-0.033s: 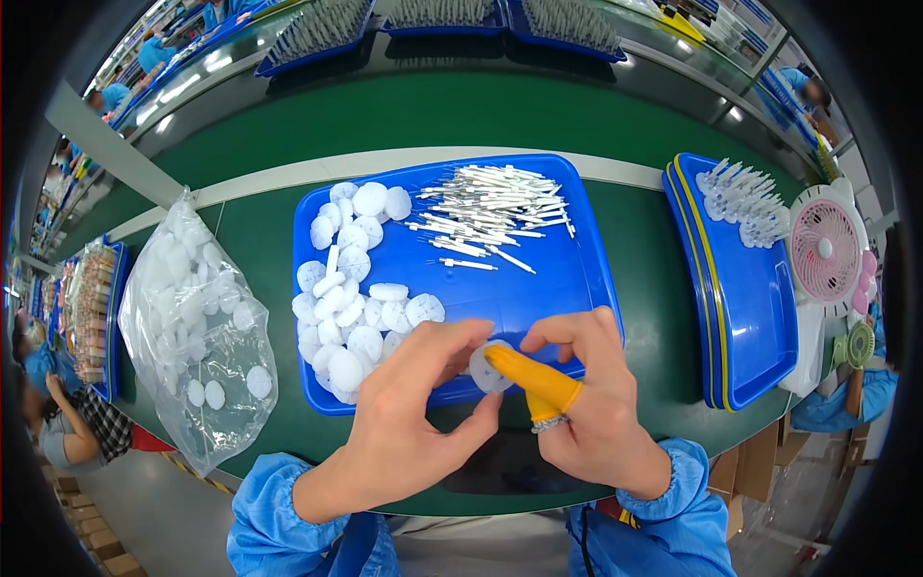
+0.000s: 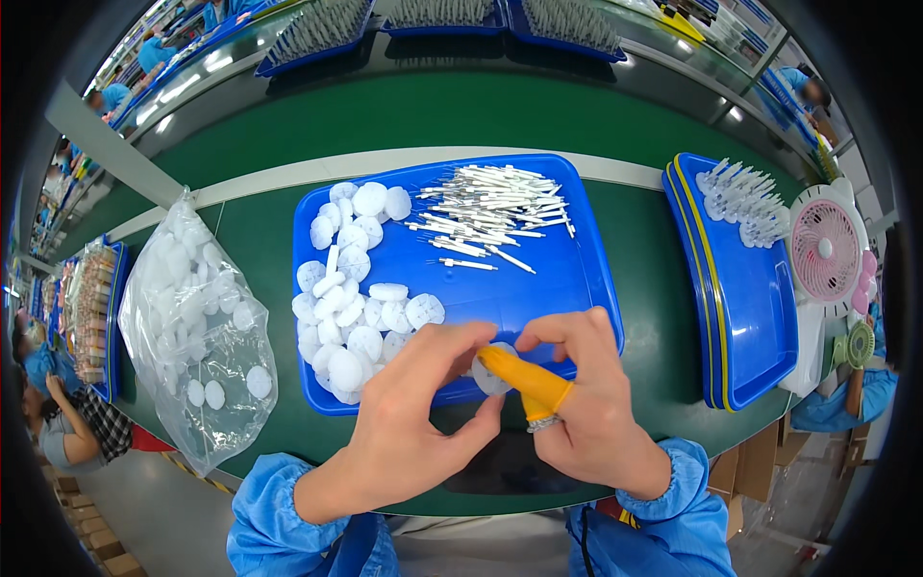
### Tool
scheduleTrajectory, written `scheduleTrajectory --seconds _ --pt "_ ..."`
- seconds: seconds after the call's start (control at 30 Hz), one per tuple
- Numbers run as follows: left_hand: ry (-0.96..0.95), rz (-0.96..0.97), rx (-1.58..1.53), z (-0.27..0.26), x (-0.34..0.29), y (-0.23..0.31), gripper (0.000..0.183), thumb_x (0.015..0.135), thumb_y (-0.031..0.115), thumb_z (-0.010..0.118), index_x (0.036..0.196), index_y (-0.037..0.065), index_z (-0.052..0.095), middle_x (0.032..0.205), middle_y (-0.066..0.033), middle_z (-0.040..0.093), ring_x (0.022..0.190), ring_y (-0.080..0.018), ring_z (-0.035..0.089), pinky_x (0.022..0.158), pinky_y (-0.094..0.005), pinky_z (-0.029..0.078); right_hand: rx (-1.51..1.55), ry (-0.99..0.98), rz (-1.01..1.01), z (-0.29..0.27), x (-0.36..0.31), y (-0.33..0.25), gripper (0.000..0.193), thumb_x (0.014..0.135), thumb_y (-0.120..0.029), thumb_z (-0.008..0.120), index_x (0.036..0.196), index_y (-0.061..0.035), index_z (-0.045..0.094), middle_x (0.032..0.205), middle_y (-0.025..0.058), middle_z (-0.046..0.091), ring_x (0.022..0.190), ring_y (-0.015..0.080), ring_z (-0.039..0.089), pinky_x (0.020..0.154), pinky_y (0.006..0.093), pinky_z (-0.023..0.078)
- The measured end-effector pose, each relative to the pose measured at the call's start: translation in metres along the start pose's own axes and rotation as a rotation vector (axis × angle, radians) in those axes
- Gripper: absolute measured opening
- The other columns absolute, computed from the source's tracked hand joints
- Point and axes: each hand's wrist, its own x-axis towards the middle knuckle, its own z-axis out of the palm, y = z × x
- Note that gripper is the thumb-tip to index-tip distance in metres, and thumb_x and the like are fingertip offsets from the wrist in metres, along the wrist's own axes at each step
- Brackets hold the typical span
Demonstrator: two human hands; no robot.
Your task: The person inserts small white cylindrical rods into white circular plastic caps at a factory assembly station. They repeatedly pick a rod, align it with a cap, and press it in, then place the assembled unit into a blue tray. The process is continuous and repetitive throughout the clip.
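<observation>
While a plastic bag (image 2: 221,423) lies left, the left hand (image 2: 409,418) pinches a white disc (image 2: 488,382) over the blue tray (image 2: 567,279); the right hand (image 2: 604,423) touches it with yellow-covered finger (image 2: 527,379), its own grip unclear; stacked trays (image 2: 755,317) and fan (image 2: 825,248) stand rightmost.

The bench (image 2: 644,260) is green; a pale strip (image 2: 279,173) crosses it well beyond the grip. One blue tray (image 2: 548,279) lies directly ahead, its near edge passing beneath the left hand (image 2: 399,423) and right hand (image 2: 591,413). A clear, filled bag (image 2: 226,413) lies left of the grip, well apart. A stack of trays (image 2: 755,317) rests right of the grip, also well apart.
</observation>
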Motion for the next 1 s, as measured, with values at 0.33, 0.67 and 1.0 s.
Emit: scheduleTrajectory --seconds 0.33,0.67,1.0 --pt "-0.059 -0.019 0.034 -0.0023 -0.001 -0.0021 0.063 0.081 -0.007 0.082 0.14 -0.001 0.06 0.128 -0.0144 0.066 0.116 -0.0254 0.075 0.098 -0.0352 0.064 -0.024 0.014 0.04 0.0022 -0.002 0.0045 0.052 0.055 0.01 0.067 0.106 0.0072 0.079 0.114 0.0151 0.063 0.091 0.0321 0.051 0.071 0.0392 0.046" --pt "0.014 -0.042 -0.042 -0.0003 0.0006 -0.0005 0.058 0.081 -0.005 0.082 0.136 0.0 0.063 0.111 -0.0151 0.068 0.103 -0.0291 0.077 0.092 -0.0387 0.067 0.019 0.053 0.019 -0.0019 -0.002 0.0003 0.049 0.053 0.009 0.065 0.1 0.0069 0.081 0.114 0.0148 0.067 0.09 0.0308 0.054 0.069 0.0365 0.047" --pt "0.009 -0.071 -0.047 -0.0009 0.0019 0.0001 0.057 0.082 -0.005 0.082 0.136 0.0 0.063 0.112 -0.0156 0.067 0.102 -0.0294 0.077 0.091 -0.0383 0.067 0.055 0.011 -0.02 0.0019 -0.0055 -0.0016 0.046 0.052 0.007 0.069 0.097 0.0069 0.08 0.112 0.0157 0.067 0.09 0.0319 0.055 0.07 0.0386 0.048"
